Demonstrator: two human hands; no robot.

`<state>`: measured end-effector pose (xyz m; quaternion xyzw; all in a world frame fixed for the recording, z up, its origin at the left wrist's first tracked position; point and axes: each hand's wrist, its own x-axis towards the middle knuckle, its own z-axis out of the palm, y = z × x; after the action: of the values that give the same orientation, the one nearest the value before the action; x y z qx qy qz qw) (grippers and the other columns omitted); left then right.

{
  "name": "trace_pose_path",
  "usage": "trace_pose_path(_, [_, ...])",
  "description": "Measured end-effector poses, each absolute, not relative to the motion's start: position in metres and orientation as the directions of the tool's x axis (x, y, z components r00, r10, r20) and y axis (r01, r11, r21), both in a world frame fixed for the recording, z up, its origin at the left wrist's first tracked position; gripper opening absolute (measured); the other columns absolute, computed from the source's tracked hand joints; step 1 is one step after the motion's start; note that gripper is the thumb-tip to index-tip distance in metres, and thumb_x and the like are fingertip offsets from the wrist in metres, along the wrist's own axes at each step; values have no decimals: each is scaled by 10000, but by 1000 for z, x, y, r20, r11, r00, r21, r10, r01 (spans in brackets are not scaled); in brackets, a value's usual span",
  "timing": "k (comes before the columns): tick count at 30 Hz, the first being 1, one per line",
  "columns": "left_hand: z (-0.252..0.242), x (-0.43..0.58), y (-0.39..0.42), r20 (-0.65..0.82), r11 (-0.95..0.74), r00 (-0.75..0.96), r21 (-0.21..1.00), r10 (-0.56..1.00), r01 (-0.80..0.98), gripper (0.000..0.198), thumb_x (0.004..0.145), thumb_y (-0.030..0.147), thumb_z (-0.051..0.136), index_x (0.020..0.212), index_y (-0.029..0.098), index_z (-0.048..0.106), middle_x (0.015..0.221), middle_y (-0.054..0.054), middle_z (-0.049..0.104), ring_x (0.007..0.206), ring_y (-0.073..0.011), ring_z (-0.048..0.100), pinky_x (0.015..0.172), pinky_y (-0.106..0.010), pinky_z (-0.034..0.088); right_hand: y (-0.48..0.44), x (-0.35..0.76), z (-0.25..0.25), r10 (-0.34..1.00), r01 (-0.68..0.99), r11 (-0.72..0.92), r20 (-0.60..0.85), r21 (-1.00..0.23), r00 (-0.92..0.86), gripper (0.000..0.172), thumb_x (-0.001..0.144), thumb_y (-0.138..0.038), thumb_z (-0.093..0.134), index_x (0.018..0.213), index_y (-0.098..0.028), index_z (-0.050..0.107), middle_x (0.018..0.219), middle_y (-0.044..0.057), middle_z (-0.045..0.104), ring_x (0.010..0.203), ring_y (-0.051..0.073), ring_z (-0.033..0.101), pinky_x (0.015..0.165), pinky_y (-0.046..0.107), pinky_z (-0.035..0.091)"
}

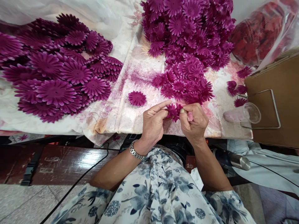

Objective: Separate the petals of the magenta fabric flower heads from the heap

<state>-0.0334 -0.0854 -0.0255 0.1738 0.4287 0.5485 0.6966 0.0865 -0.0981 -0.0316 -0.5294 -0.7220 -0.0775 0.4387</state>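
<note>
The small magenta flower (174, 112) sits between the two hands, just above the near edge of the cloth-covered counter (127, 123); the left hand (153, 123) meets its left side, the right hand (194, 121) its right, so neither hand is nearer than the other; the piece looks bunched rather than flat, and shows no clear long axis, only petals fanning out between the fingertips.

The left fingers appear closed on its edge, the thumb low against the petals and the forefinger stretched out above them; the right fingers are curled into a pinch, thumb pressed towards the bent forefinger at the flower's other side; how deep either grip goes is hidden by the petals.

Just past the fingers lies the small pile of magenta flowers (182, 82); its near edge comes close behind the right knuckles, and whether the two touch I cannot tell; a single flat flower (137, 98) rests alone to the left and a little beyond, with the left hand the nearer one; farther left spreads a heap of larger magenta flowers (56, 90), well apart from both hands.

On the right, a clear plastic cup (237, 115) lies on its side, its mouth towards the cardboard box (273, 127); a bag of red pieces (258, 32) slumps behind the box.
</note>
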Motion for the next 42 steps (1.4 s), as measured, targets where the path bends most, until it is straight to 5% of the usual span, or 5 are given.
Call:
trace_pose_path(6, [-27,-29,-85,-390,306,35,661,920,-685,311,534,85,598,799,179,730,562,34,658,521,-81,574,592,-251,508,-96,98,-31,690,857,375,724,-354,-3,95,839,-139,501,773,-208,503,690,-5,550,666,128,550,608,263,433])
trace_pose_path(22, [-31,-27,-83,-390,255,-28,652,920,-714,131,543,64,592,603,145,676,554,27,642,523,-57,553,566,-191,462,-96,103,-37,581,853,360,806,-379,113,113,876,-251,465,769,-221,484,676,4,496,623,145,518,580,300,388])
trace_pose_path(33, [-30,-35,-80,-406,286,12,623,914,-728,110,530,81,603,615,133,649,569,17,643,505,-78,577,537,-224,503,-86,123,-33,520,680,271,698,-681,491,198,897,-366,436,760,-226,464,657,-26,428,569,124,482,525,277,395])
trace_pose_path(40, [-30,-34,-82,-363,287,34,671,931,-684,182,565,90,598,729,147,653,611,36,634,537,-82,572,578,-248,506,-74,148,-13,720,948,81,676,-307,157,256,881,-302,473,1042,-168,620,816,66,626,739,173,572,735,359,464])
trace_pose_path(42, [-31,-34,-82,-348,280,29,702,937,-655,210,572,81,592,759,152,658,586,48,605,506,-62,524,542,-214,463,-77,140,-9,749,947,92,648,-309,138,311,874,-297,490,1140,-170,590,846,68,637,755,165,571,765,360,468])
